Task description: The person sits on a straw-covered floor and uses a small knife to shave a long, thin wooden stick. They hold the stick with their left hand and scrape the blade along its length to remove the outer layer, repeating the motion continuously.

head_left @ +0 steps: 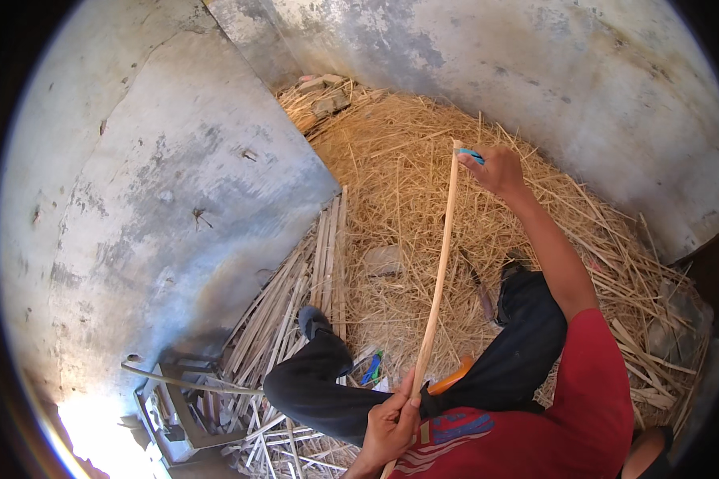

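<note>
The left hand (393, 417) grips the low part of a long, pale stick (439, 271), which slants up in front of the person. The right hand (499, 170) is curled around a small blue tool (470, 155), right by the stick's top end. Dry straw (407, 184) covers the ground below. A pile of thin sticks (327, 263) lies by the gray wall (192, 160), near the person's dark shoe (315, 321).

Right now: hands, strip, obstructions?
Left hand gripping pale strip low. Right hand holding blue object at strip's top end. Straw spread below, nothing seen blocking strip.
</note>
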The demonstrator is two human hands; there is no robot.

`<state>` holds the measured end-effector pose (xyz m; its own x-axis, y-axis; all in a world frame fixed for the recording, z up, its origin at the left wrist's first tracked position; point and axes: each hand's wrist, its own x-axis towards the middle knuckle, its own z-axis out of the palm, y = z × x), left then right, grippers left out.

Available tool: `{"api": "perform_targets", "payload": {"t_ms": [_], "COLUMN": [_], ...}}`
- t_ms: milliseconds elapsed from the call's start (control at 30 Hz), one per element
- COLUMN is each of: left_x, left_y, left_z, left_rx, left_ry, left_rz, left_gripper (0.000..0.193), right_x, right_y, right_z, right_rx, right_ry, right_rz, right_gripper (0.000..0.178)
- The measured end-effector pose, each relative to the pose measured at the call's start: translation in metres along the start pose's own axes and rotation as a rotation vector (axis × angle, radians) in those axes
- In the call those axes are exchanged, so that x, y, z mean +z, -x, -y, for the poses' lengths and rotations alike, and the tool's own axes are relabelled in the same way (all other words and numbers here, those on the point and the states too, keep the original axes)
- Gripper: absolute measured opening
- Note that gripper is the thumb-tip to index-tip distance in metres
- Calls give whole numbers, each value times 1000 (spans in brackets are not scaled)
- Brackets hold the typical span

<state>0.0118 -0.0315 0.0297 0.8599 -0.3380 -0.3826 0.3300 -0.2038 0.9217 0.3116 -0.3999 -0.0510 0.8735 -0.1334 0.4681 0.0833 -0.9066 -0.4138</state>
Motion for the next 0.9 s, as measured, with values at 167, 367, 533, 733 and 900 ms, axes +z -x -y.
{"api": "perform_targets", "payload": {"t_ms": [167, 367, 533, 733, 900], "left_x": [0, -9, -6, -7, -8], "left_y": [-7, -23, -23, -28, -30], "left_z": [-2, -24, -17, -15, -5], "left_rx": [0, 15, 60, 50, 94], "left_ry": [-2, 10, 14, -15, -133], "left_rz": [-73, -185, -181, -219, -214], "left_gripper": [47, 45, 44, 42, 42], "right_x": [-28, -39, -23, -25, -6], "right_y": [19, 108, 82, 111, 80], "right_z": [37, 150, 125, 147, 112], "right_rx": [-64, -575, -377, -625, -341], "right_ry": [-82, -344, -254, -285, -256], "right_rz": [86, 277, 203, 180, 233], "right_gripper": [73, 62, 60, 61, 59]}}
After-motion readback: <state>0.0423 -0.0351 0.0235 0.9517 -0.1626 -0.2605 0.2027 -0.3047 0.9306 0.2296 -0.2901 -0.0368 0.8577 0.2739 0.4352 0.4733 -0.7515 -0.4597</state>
